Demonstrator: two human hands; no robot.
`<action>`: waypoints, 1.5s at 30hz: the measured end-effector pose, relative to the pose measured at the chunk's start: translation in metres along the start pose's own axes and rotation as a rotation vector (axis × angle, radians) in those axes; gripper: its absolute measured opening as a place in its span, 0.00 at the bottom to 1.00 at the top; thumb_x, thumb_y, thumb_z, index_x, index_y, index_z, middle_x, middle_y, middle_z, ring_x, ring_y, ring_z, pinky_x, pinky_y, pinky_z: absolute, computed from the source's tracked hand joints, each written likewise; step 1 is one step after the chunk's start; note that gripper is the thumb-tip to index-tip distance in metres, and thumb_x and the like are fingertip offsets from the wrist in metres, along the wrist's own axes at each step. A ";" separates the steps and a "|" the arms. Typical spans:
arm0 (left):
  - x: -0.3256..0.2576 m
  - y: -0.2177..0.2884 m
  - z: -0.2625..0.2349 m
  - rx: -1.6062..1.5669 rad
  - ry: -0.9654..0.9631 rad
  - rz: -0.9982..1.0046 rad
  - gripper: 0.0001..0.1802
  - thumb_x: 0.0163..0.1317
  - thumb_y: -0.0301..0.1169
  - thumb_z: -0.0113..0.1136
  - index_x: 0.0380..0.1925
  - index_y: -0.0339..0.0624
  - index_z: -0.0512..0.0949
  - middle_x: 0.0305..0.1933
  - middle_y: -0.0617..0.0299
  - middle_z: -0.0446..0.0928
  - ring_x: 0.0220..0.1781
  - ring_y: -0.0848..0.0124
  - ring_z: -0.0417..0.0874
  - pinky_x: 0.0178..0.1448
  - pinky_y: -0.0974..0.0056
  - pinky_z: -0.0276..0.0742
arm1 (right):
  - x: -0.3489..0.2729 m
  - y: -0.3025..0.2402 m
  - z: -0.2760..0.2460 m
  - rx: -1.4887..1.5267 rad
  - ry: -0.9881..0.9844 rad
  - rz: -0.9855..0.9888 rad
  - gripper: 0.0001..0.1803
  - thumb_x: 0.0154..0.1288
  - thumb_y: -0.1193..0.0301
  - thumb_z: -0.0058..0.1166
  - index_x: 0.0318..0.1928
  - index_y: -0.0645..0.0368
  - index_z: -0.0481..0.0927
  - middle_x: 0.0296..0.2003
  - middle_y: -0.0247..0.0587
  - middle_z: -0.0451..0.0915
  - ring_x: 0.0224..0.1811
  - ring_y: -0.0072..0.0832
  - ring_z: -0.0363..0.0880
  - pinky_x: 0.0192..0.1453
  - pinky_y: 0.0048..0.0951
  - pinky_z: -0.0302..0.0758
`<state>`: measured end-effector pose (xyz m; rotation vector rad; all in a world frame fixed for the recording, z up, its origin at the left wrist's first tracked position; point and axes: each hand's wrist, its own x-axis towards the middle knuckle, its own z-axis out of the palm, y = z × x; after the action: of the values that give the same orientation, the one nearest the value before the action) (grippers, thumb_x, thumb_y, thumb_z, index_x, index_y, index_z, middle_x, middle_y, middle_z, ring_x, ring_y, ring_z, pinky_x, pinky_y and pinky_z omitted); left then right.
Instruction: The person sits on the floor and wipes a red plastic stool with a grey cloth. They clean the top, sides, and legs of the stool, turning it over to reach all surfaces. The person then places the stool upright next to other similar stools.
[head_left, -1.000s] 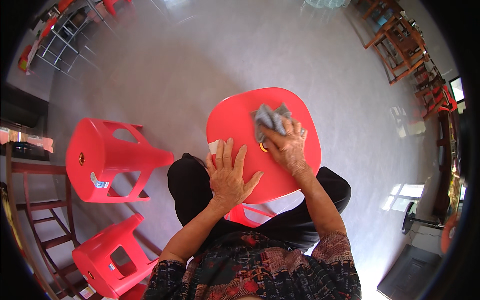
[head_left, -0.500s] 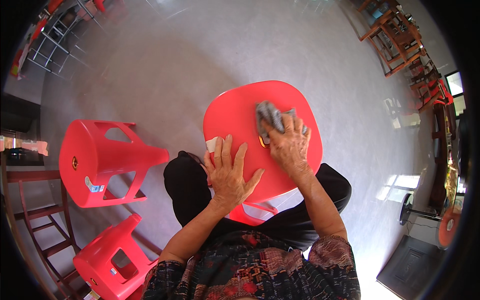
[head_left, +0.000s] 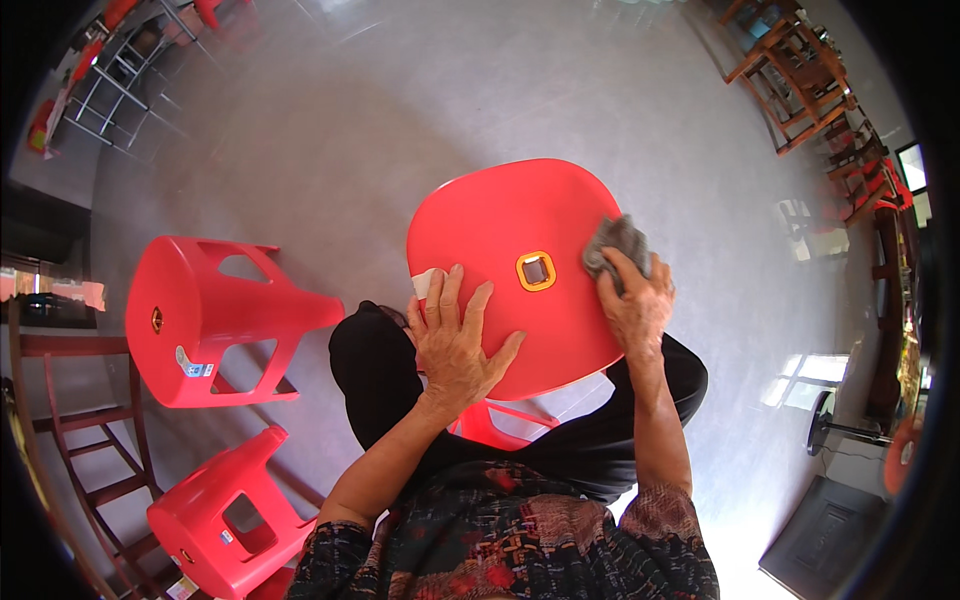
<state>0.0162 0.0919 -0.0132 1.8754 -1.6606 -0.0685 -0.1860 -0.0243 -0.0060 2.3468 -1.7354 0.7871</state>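
Observation:
A red plastic stool [head_left: 500, 220] stands upright between my knees, its rounded seat facing up. An orange-rimmed hole [head_left: 536, 271] shows in the middle of the seat. My left hand [head_left: 455, 340] lies flat on the seat's left side with its fingers spread, next to a pale sticker [head_left: 424, 283] at the edge. At the right edge of the seat, my right hand [head_left: 637, 305] grips a crumpled grey cloth [head_left: 616, 246] and presses it against the rim.
Two more red stools, one [head_left: 225, 320] at the left and one [head_left: 225, 520] at the lower left, lie tipped on the floor. A dark wooden ladder-like frame [head_left: 100, 445] stands at the far left. Wooden chairs [head_left: 795, 75] are at the upper right; a black panel [head_left: 825, 535] is at the lower right.
My right hand has slid the cloth rightward from beside the seat's middle to its right edge, uncovering the hole. My left hand stays in place on the seat.

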 end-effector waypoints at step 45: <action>-0.019 -0.018 0.007 -0.487 0.352 0.019 0.51 0.55 0.66 0.52 0.62 0.32 0.56 0.67 0.40 0.52 0.69 0.51 0.51 0.70 0.49 0.45 | 0.034 -0.158 0.062 0.294 -0.248 -0.530 0.19 0.59 0.61 0.54 0.53 0.37 0.78 0.63 0.32 0.67 0.58 0.39 0.67 0.49 0.53 0.64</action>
<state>0.0250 0.1063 -0.0338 1.4092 -1.2806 -0.1157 -0.0131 -0.0246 -0.0103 3.0125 -1.0129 0.7146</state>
